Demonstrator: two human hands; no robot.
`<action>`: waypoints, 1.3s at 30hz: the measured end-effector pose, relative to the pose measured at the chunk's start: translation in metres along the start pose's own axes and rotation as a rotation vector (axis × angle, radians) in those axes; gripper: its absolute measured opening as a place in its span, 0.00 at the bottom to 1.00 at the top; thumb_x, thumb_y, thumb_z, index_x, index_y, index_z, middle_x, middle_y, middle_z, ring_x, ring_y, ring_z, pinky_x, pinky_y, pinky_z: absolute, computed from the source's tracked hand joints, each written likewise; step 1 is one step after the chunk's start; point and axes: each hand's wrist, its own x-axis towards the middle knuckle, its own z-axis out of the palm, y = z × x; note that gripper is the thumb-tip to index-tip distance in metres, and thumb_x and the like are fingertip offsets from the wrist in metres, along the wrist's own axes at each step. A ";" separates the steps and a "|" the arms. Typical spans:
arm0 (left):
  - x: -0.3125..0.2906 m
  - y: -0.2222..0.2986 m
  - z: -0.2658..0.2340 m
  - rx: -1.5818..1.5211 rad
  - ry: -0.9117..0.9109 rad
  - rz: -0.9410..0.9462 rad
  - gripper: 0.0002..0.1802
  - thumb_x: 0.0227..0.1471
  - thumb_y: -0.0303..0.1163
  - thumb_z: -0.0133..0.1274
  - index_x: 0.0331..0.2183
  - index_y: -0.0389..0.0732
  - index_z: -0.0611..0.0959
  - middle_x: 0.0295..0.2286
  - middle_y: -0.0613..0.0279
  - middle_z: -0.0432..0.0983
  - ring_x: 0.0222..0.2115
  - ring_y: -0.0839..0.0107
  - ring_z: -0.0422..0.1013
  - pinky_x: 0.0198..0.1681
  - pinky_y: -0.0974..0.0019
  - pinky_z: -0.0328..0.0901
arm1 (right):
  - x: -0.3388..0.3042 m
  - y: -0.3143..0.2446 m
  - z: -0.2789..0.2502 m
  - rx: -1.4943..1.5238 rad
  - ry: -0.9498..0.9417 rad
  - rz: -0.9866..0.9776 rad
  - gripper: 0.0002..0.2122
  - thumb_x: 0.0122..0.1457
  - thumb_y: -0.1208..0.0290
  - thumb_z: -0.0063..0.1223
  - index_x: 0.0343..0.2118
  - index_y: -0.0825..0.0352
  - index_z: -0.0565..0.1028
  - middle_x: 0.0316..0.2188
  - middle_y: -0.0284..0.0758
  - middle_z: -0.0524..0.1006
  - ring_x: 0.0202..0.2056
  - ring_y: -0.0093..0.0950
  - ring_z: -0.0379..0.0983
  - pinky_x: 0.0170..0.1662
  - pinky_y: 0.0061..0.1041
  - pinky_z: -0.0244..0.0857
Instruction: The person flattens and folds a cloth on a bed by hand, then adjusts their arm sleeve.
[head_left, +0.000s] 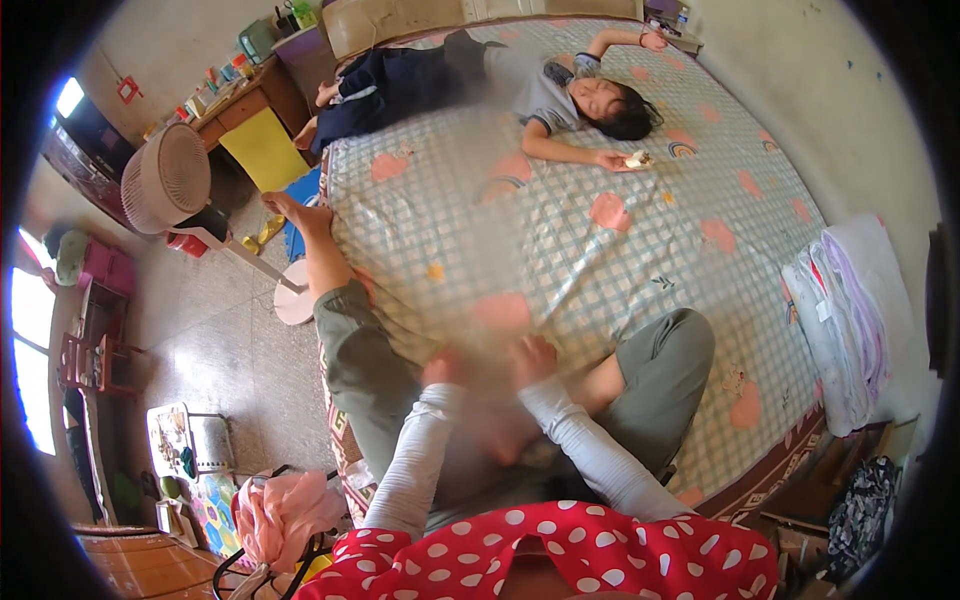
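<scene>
My left hand [445, 366] and my right hand [533, 360] are held a little apart above the checked bed sheet [610, 265], between my bent legs. A hazy smear covers the middle of the picture and hides most of my fingers. Whether anything lies in either hand cannot be made out. Both forearms wear pale sleeves. My left leg [370, 350], in grey-green trousers, stretches toward the bed's left edge, and my right knee [675, 345] is folded on the sheet.
Across the far bed lies another person [560, 90], a small whitish thing [638, 159] at one hand. Folded bedding [845, 320] is stacked on the right. A pink standing fan [170, 180] is on the floor at left, near a wooden desk [240, 105]. Pink cloth [285, 515] lies at lower left.
</scene>
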 end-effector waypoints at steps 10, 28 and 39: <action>0.068 0.028 -0.057 -0.210 0.417 0.234 0.21 0.39 0.29 0.47 0.41 0.47 0.73 0.36 0.59 0.69 0.36 0.59 0.66 0.34 0.60 0.63 | 0.120 0.003 0.006 0.082 0.181 -0.104 0.06 0.38 0.78 0.44 0.22 0.61 0.70 0.19 0.34 0.67 0.24 0.35 0.64 0.28 0.33 0.55; 0.287 -0.006 -0.067 0.177 0.207 -0.182 0.40 0.37 0.57 0.47 0.52 0.57 0.56 0.54 0.61 0.43 0.55 0.61 0.39 0.54 0.47 0.34 | 0.307 0.072 0.137 -0.218 -0.326 0.217 0.33 0.41 0.51 0.51 0.52 0.53 0.54 0.52 0.34 0.56 0.54 0.32 0.48 0.50 0.48 0.44; 0.234 -0.014 -0.042 0.306 0.156 -0.112 0.34 0.43 0.54 0.42 0.52 0.55 0.57 0.54 0.63 0.43 0.55 0.61 0.40 0.54 0.48 0.36 | 0.243 0.022 0.115 -0.326 -0.554 0.068 0.28 0.47 0.49 0.41 0.48 0.63 0.61 0.47 0.42 0.60 0.49 0.39 0.54 0.51 0.40 0.45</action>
